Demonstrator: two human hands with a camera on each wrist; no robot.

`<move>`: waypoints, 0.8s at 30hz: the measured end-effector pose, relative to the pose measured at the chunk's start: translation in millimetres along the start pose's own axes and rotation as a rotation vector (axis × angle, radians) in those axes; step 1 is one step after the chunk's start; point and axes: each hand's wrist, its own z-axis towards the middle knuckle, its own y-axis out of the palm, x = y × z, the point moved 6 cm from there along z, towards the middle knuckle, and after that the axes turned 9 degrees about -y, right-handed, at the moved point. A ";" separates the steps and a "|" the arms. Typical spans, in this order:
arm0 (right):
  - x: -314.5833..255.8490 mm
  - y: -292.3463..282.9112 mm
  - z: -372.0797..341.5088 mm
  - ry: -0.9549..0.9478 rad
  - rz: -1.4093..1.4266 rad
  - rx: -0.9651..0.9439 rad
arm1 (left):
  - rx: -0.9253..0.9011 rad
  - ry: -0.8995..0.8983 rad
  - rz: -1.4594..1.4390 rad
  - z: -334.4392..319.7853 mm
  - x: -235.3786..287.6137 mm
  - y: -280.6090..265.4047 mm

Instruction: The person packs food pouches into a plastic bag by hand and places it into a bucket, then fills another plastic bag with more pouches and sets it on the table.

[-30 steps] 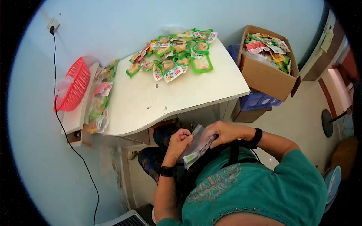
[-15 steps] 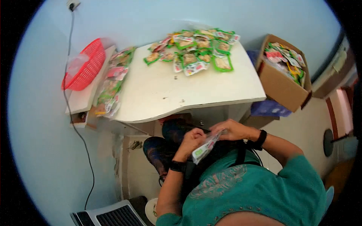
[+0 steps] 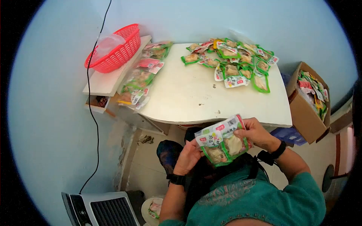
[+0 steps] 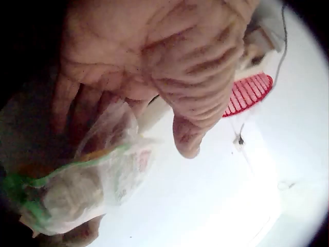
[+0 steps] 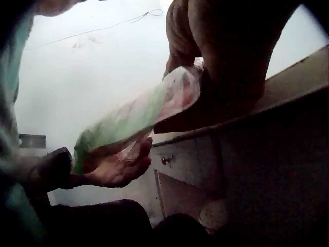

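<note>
On my head feed the white worktop (image 3: 181, 98) spans the centre, the largest thing I have. At the right edge of the frame stands a cardboard box (image 3: 301, 116) filled with packets, and at lower left a grey appliance with a dark grille (image 3: 113, 213). A heap of green-edged food packets (image 3: 230, 70) lies on the worktop, upper right of centre; a row of packets in clear plastic (image 3: 141, 79) runs along its left side. The red basket (image 3: 117, 58) sits at upper left.

Below the worktop's front edge, right of the frame's centre, I see the clear bag (image 3: 226, 143) with at least two packets inside, held up between the hands. The right hand (image 3: 260, 133) pinches its right edge, thumb on the near face. The left hand (image 4: 154, 56) meets its left edge: in the left wrist view the fingers lie extended against the bag, the thumb (image 4: 187, 141) apart from it. Smallest, at bottom centre-left, is a white plate (image 3: 145, 213) with a packet.
</note>
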 end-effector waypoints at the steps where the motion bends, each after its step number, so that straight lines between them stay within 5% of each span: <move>1: -1.3 0.3 6.5 0.003 0.042 0.018 | 0.011 0.037 0.115 -3.4 8.7 7.6; 11: -30.1 7.5 49.4 0.004 0.155 0.098 | 0.161 0.036 -0.166 5.0 10.8 30.0; 24: -28.8 8.3 71.6 0.051 0.359 0.035 | 0.308 0.177 -0.110 -0.6 40.9 61.8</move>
